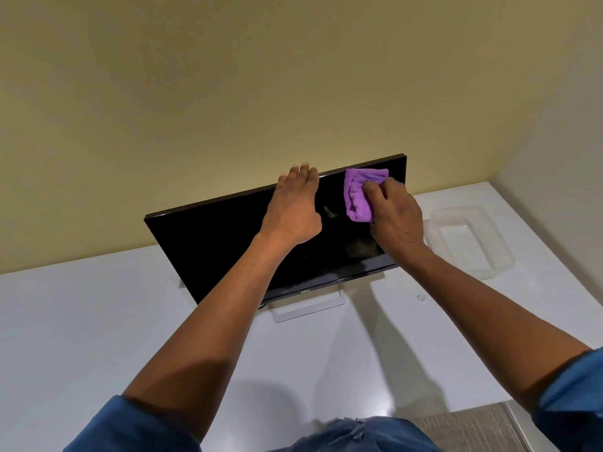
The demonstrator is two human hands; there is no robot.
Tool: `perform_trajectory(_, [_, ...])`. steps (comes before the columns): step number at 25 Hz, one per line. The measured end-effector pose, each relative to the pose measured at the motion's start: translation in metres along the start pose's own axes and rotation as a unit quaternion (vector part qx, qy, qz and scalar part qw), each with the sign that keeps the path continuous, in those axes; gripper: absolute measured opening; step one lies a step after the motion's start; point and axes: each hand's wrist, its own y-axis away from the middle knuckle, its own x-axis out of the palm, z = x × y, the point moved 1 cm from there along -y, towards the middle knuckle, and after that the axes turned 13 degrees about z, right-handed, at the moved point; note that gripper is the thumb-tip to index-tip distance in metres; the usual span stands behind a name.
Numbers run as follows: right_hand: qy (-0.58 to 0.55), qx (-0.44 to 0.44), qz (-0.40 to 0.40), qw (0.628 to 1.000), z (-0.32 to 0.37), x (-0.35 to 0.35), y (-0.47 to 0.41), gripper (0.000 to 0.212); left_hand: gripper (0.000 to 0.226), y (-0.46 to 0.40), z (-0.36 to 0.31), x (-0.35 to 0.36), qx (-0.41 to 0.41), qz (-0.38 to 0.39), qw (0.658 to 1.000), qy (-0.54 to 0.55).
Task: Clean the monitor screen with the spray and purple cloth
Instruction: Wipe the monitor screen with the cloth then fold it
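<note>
A black monitor [208, 246] stands on a white desk, its screen dark and tilted back. My left hand [295, 207] grips the monitor's top edge, fingers curled over the rim near the middle. My right hand [396, 216] presses a bunched purple cloth [357, 197] flat against the screen's upper right area, just below the top right corner. No spray bottle is in view.
A clear plastic tray [473, 243] lies on the white desk [81, 321] to the right of the monitor. The monitor's white stand base [306, 308] sits under the screen. A beige wall rises right behind. Wood-look floor [470, 429] shows at bottom right.
</note>
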Motion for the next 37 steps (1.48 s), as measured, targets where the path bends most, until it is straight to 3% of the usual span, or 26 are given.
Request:
perform_trajectory(4, [-0.021,-0.037,0.104,0.994,0.007,0.039,0.043,0.044,0.085,-0.002,0.004,0.0,0.005,-0.002,1.0,-0.008])
perform_trajectory(13, [-0.089,0.042,0.25,0.963,-0.019,0.069,0.099,0.04,0.094,0.005,0.003,0.017,0.003,-0.033,0.998,-0.05])
perform_trajectory(16, [-0.118,0.092,0.219,0.964,-0.031,0.057,0.096,0.04,0.095,0.005,0.004,0.018,0.001,-0.038,0.998,-0.046])
perform_trajectory(19, [-0.105,0.114,0.137,0.978,-0.038,0.029,0.062,0.043,0.096,0.004,0.005,0.02,0.002,-0.039,0.998,-0.045])
perform_trajectory(23, [-0.083,0.108,-0.017,0.99,-0.046,-0.019,-0.009,0.049,0.096,0.005,0.004,0.019,0.003,-0.034,0.998,-0.046])
perform_trajectory(26, [-0.059,0.078,-0.073,0.993,-0.047,-0.03,-0.033,0.049,0.096,0.006,0.004,0.019,0.003,-0.033,0.998,-0.045])
perform_trajectory(32, [-0.004,0.057,0.051,0.997,-0.045,0.039,0.052,0.047,0.093,0.005,0.005,0.017,0.007,-0.035,0.999,-0.039])
perform_trajectory(37, [-0.118,0.18,0.122,0.969,-0.041,0.082,0.1,0.052,0.092,0.006,0.003,0.017,0.006,-0.03,0.999,-0.044])
